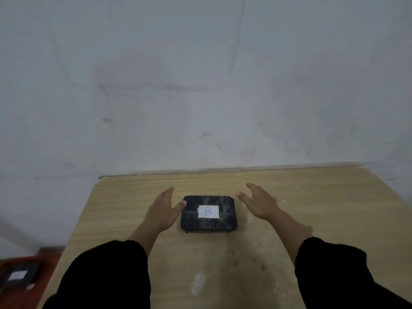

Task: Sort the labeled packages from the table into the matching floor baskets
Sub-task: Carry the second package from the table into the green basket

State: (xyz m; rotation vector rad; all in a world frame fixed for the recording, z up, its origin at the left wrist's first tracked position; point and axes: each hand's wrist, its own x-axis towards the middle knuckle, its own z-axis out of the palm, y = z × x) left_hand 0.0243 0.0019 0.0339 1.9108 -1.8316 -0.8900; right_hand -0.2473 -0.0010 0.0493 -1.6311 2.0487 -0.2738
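Observation:
A flat black package [208, 224] with a white label reading "B" lies on the wooden table [312, 208], near its middle. My left hand [163, 209] is open at the package's left side, its thumb tip touching or almost touching the top left corner. My right hand [259, 204] hovers open just right of the package, fingers spread, a small gap between it and the package. Both arms wear black sleeves.
A red basket [48, 259] stands on the floor at the lower left, beside the table, with a dark package bearing a white label inside. A grey wall rises right behind the table's far edge.

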